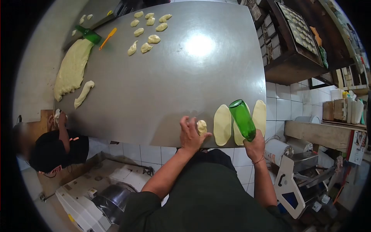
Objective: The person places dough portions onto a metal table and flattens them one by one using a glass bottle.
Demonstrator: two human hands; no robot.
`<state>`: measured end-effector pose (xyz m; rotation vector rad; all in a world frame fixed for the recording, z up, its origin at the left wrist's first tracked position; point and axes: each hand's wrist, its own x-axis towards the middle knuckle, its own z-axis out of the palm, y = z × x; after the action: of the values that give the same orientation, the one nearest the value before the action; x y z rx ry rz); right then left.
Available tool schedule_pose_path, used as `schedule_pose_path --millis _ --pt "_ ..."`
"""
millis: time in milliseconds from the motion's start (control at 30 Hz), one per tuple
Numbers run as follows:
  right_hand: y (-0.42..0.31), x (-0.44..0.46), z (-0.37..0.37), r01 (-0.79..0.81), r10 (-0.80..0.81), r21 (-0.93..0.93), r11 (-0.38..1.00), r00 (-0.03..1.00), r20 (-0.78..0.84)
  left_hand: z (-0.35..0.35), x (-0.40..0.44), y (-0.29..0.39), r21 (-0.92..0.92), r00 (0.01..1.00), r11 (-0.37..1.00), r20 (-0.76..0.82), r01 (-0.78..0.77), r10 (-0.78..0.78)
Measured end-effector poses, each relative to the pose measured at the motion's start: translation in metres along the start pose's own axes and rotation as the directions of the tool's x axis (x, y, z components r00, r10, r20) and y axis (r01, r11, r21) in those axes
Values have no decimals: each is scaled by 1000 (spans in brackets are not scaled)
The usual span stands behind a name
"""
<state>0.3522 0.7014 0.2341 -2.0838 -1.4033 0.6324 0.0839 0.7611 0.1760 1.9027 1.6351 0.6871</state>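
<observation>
My right hand [254, 146] is closed around the neck of a green glass bottle [242, 118], whose base points up and away from me. Beneath and beside the bottle lie flattened oval dough pieces [222, 125] at the near right edge of the steel table. To their left, my left hand [190, 134] has its fingers spread and curved beside a small dough lump [201, 127]. The lump sits between thumb and fingers; whether they touch it is hard to tell.
Several dough lumps [154, 39] lie at the table's far side. A large dough slab [73, 67], another green bottle [91, 36] and an orange scraper [108, 38] are at the left. Another person [58, 149] stands at the near left corner. Trays [299, 29] stand at the right.
</observation>
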Motion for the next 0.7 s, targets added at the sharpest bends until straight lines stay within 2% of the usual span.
schedule_pose_path --millis 33,67,133,167,233,267,333,367,433,467,500,533,567,633,667,700 --pt "4 1 0 -11 11 -12 1000 1000 17 -3 -2 -2 45 996 998 -85 -37 41" --pt "6 2 2 -5 5 -5 1000 1000 21 -5 -5 -3 53 995 998 -92 -33 38" --pt "8 1 6 21 -21 13 1000 999 48 -9 -19 -3 247 927 894 150 -373 345" --pt "9 2 9 22 -23 17 1000 998 52 -6 -24 -4 252 928 895 151 -369 341" --pt "10 8 18 96 -95 -2 995 990 100 -1 -29 -1 290 827 845 491 -450 272" --pt "8 12 24 96 -95 -2 995 990 101 -4 -28 2 290 828 845 492 -449 271" --pt "1 19 32 211 -226 134 968 968 110 -13 -29 13 352 794 800 559 -486 237" --pt "-3 24 35 216 -231 134 967 967 110 -16 -30 13 353 797 800 556 -485 237" --pt "-12 34 41 323 -318 5 946 929 190 -26 -34 12 241 846 846 387 -476 366" --pt "-17 37 42 388 -349 -130 913 904 246 -33 -33 13 242 844 843 390 -480 369" --pt "-22 37 43 376 -338 -131 917 909 244 -40 -33 15 207 890 869 189 -449 415" --pt "-27 35 44 465 -393 -150 872 850 352 -45 -33 17 159 904 894 -23 -419 427" --pt "-31 35 46 556 -438 -157 817 773 458 -41 -31 6 150 905 896 -19 -418 425" --pt "-38 32 60 577 -430 -171 799 746 509 -29 -23 -21 225 844 835 338 -502 416" --pt "-43 36 66 564 -416 -245 789 783 462 -28 -1 -16 187 868 868 304 -459 394" --pt "-46 41 71 538 -400 -319 780 821 408 -23 30 -12 231 900 880 246 -415 359"
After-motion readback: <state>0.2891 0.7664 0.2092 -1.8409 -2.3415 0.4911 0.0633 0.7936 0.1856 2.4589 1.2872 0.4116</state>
